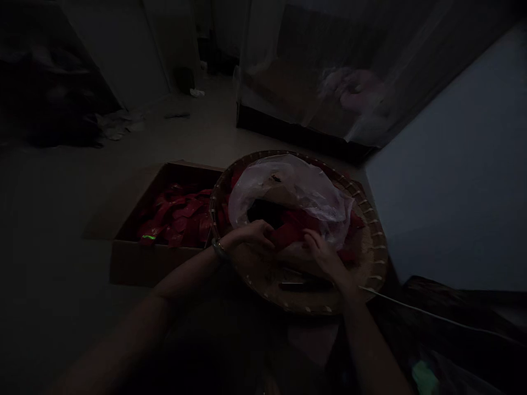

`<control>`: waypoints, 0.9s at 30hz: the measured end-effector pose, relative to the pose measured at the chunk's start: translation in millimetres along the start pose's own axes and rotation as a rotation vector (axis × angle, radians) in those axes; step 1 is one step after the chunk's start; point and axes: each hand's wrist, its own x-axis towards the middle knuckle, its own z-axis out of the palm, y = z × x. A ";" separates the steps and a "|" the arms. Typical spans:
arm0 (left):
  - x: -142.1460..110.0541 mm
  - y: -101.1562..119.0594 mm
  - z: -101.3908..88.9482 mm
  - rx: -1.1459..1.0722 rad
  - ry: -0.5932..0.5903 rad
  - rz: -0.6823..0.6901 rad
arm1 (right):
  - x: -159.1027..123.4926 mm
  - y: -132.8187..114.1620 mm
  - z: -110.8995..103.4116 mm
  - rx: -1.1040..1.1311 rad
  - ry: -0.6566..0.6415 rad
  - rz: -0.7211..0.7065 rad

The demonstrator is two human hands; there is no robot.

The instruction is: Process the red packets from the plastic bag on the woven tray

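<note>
The scene is very dark. My left hand point(256, 235), with a bangle at the wrist, has its fingers curled at the left edge of a flat red piece point(290, 233), perhaps cloth or a packet. At the right side of the same piece is my right hand point(323, 253), its fingers stretched out and slightly apart. Both are above a round woven basket point(377, 255). A crumpled clear plastic bag point(321, 189) lies in the basket, around a dark opening and more red material. A dark, narrow object point(302, 285) lies near the basket's front rim.
Left of the basket stands an open cardboard box point(152, 266) heaped with red pieces point(181, 216). Behind is a large plastic-covered object point(304, 104). A pale wall point(453, 181) rises on the right. A thin white cord point(428, 311) runs from the basket to the lower right.
</note>
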 end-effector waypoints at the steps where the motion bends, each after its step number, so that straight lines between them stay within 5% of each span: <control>1: -0.7 2.2 1.1 0.026 -0.012 -0.001 | 8.9 -6.5 1.7 -0.013 0.089 -0.033; 7: -6.5 6.7 3.9 0.095 -0.015 0.036 | 39.0 -26.5 25.0 -0.061 0.278 -0.241; 12: -8.8 3.6 -2.0 -0.162 -0.015 0.059 | 47.5 -12.4 18.8 0.184 0.294 -0.081; 15: -9.0 3.9 -13.9 -0.461 0.296 0.173 | 55.6 3.5 12.7 0.295 0.281 0.046; 17: -8.4 4.8 -22.9 -0.687 0.571 0.279 | 61.0 14.4 15.8 0.123 0.311 0.009; 19: -6.8 5.5 -28.8 -0.840 0.703 0.333 | 65.6 23.9 23.6 -0.172 0.336 -0.073; 22: -2.6 4.4 -27.6 -0.878 0.667 0.237 | 70.0 33.7 34.4 -0.486 0.259 -0.103; 27: 9.2 -0.5 -12.7 -0.637 0.447 -0.025 | 72.7 36.6 37.2 -0.552 0.226 -0.056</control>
